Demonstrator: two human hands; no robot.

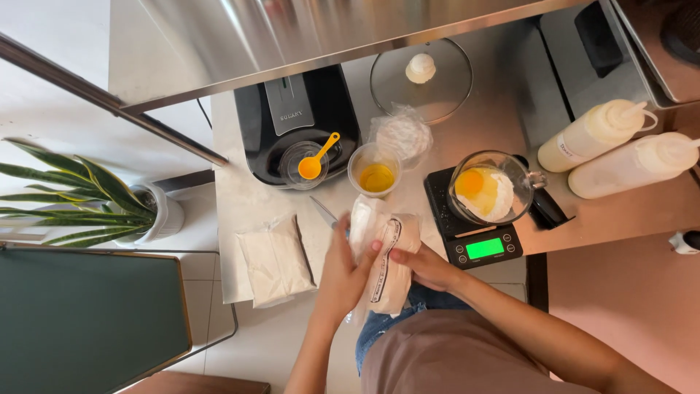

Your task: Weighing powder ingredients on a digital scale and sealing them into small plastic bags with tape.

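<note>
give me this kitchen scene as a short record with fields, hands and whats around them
left hand: left hand grips the white powder bag from its left side
right hand: right hand holds the same bag from the right
knife: knife lies on the counter, just behind the left hand
scale: digital scale with a lit green display carries a glass jug holding flour and an egg yolk
nearby: small cup of yellow liquid, orange measuring spoon, second flat bag, two squeeze bottles

Crinkled clear plastic bag (385, 252) of white powder — glossy; glass jug (490, 187) on a matt black scale (474, 219); brushed metal shelf (306, 36); smooth pale tabletop (240, 197) — soft plastic squeeze bottles (594, 135).
</note>
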